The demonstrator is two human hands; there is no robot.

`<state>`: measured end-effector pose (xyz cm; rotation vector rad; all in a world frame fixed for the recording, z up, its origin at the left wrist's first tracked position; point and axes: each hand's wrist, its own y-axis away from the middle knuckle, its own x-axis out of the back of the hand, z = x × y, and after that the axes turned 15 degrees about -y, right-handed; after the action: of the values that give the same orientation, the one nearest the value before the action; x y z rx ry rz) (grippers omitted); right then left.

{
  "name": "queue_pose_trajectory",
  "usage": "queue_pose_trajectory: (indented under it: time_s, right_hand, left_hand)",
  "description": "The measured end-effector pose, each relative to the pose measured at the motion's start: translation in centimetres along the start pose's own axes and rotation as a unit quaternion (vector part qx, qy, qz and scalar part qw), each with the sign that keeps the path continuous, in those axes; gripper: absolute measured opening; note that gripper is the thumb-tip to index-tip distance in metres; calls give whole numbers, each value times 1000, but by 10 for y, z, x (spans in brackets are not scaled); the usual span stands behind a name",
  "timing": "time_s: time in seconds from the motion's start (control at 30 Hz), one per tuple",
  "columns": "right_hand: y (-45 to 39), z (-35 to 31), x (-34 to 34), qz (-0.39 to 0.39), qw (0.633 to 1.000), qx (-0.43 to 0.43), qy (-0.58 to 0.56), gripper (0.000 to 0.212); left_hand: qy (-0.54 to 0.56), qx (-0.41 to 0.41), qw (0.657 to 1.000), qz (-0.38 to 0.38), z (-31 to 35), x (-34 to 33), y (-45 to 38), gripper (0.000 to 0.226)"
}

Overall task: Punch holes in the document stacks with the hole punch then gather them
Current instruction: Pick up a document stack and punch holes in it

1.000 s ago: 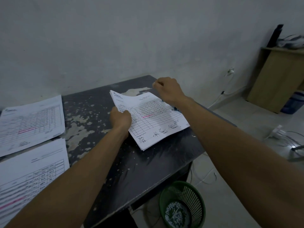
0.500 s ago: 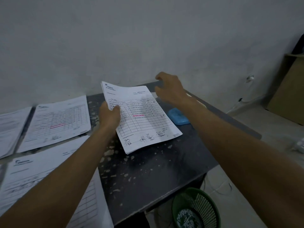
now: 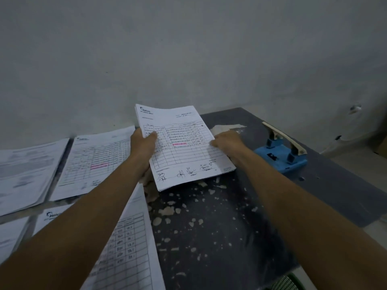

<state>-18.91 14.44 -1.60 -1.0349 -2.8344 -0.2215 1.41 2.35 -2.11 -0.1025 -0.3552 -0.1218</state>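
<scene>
A stack of printed forms (image 3: 184,147) is lifted off the dark table, tilted toward me. My left hand (image 3: 144,143) grips its left edge, thumb on top. My right hand (image 3: 227,141) holds its right edge, fingers curled under the sheets. The blue hole punch (image 3: 280,152) with a cream lever stands on the table to the right of the stack, its lever up, untouched. Other document stacks lie flat to the left: one (image 3: 96,164) just beside my left arm, one (image 3: 25,170) further left, and one (image 3: 125,248) under my left forearm.
The dark table (image 3: 219,227) has a worn, paint-flecked top and stands against a pale wall (image 3: 188,49). Its right edge drops to the floor. A green wire basket (image 3: 287,282) shows at the bottom right, below the table.
The view has swung left. My right hand came off the hole punch and now holds the right edge of the stack. The stack has moved left and up, and the punch is uncovered.
</scene>
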Motion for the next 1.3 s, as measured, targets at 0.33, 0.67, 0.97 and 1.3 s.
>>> queue_pose_trajectory:
  time_s: [0.33, 0.67, 0.97, 1.3]
  right_hand:
    - [-38, 7, -29, 60, 987, 78, 124, 33]
    - [-56, 0, -50, 65, 974, 101, 190, 11]
    - [-63, 3, -55, 79, 966, 119, 214, 40]
    - [-39, -12, -72, 60, 950, 215, 219, 12]
  left_hand:
    - [-270, -72, 958, -61, -6, -20, -57, 19]
    - [-469, -89, 879, 3, 4, -16, -82, 4]
    - [-520, -113, 846, 37, 0, -15, -99, 16]
    - [-543, -181, 817, 68, 12, 10, -78, 33]
